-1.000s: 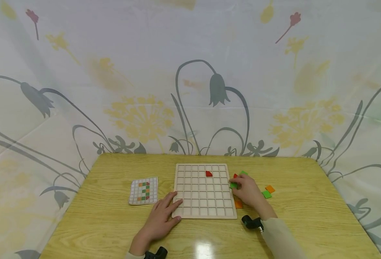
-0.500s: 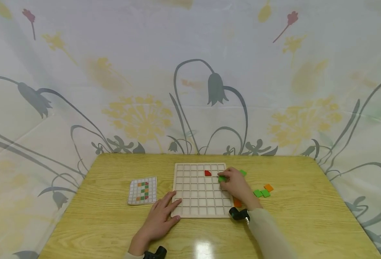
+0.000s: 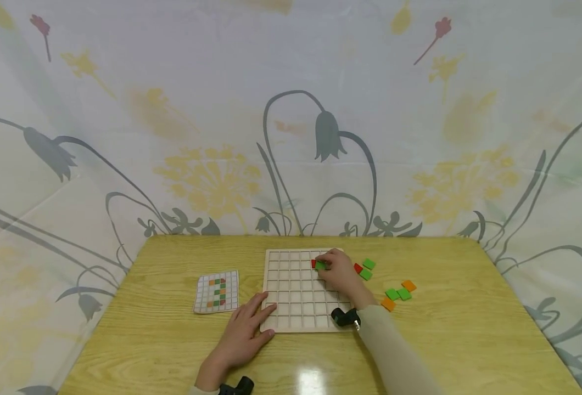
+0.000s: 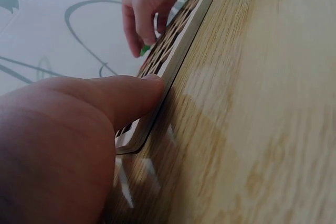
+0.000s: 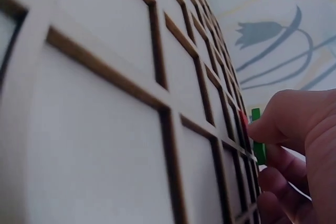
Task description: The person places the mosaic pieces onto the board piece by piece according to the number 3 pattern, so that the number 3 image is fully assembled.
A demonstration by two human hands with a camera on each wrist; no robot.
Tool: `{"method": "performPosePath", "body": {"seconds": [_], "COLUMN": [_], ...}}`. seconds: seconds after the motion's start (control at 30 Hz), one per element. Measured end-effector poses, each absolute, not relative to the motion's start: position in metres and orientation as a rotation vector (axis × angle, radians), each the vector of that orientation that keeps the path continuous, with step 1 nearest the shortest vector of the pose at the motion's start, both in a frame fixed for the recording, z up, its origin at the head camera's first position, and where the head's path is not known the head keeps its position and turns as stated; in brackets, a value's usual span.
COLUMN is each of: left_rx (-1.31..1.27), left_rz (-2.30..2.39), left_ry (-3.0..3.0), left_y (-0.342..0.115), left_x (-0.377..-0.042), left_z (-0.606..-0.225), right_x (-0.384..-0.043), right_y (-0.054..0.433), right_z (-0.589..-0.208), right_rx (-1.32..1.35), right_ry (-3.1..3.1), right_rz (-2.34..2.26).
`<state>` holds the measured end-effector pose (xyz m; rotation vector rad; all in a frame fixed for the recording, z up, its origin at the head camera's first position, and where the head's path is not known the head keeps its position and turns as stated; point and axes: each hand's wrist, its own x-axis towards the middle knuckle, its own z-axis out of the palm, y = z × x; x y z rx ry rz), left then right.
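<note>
A wooden grid board (image 3: 296, 285) lies on the table in front of me. Over its upper right part, my right hand (image 3: 341, 274) pinches a green square tile (image 3: 320, 265) between thumb and fingers. Just left of that tile, a red piece (image 3: 313, 264) sits in a cell, partly covered. The right wrist view shows the green tile (image 5: 259, 150) standing on edge close to the red piece (image 5: 243, 119). My left hand (image 3: 241, 337) rests with spread fingers on the board's lower left edge; its thumb (image 4: 139, 90) touches the rim in the left wrist view.
To the left lies a pattern card (image 3: 216, 292) with coloured squares on a grid. Right of the board are a red piece (image 3: 358, 268), several green tiles (image 3: 368, 264) and orange tiles (image 3: 388, 303), loose on the wooden table (image 3: 444, 329). A patterned cloth hangs behind.
My right hand has carried the green tile leftward from the loose pieces, across the board's right edge to beside the red piece. My left hand stays where it was.
</note>
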<state>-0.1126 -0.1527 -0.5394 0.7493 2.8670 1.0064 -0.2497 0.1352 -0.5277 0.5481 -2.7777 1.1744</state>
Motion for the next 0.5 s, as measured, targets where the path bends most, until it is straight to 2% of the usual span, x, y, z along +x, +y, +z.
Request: {"method": "performPosePath", "body": {"seconds": [0.5], "left_rx": [0.746], "left_rz": [1.002], "left_ry": [2.882], "left_y": [-0.152], "left_x": [-0.112], "left_z": [-0.538], "right_x": [-0.258], "right_y": [0.108], "right_z": [-0.537], "right_rx": [0.562], "right_ry": [-2.758], "right_rz": [1.164]}}
